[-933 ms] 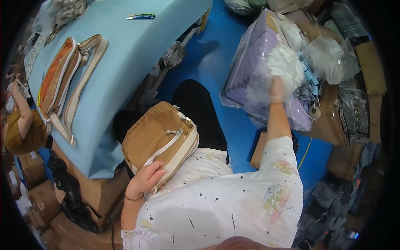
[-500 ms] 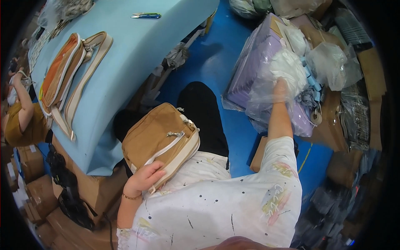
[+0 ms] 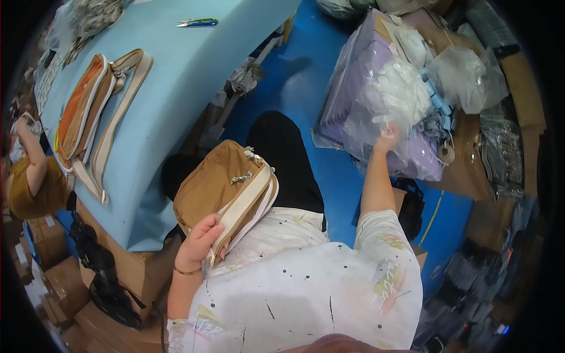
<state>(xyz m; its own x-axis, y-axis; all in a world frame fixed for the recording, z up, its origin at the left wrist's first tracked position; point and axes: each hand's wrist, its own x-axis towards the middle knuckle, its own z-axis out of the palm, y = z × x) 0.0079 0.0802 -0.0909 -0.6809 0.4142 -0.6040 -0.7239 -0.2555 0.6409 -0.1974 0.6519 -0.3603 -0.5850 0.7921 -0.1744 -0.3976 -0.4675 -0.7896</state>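
On my lap lies a tan fabric bag (image 3: 212,185) with cream webbing, white zip edging and cord zipper pulls. My left hand (image 3: 201,240) grips its near edge by the cream strap, thumb on top. Out to the right, my right hand (image 3: 386,138) is at the mouth of a clear plastic bag (image 3: 368,126) that holds crumpled white material (image 3: 406,88). Its fingers look curled, and film covers part of them, so whatever they hold is hidden. The plastic bag rests on a purple, plastic-wrapped stack (image 3: 359,65).
A second tan bag with orange lining (image 3: 82,112) lies on the light-blue covered table (image 3: 170,76) to my left, with thread snips (image 3: 198,23) farther back. Another person's arm (image 3: 32,141) shows at far left. Cardboard boxes (image 3: 126,265) stand below; blue-grey strips (image 3: 435,115) lie beside the white material.
My right hand has drawn back toward me from the white material to the plastic bag's mouth. The tan bag on my lap has tipped, showing more of its strap side.
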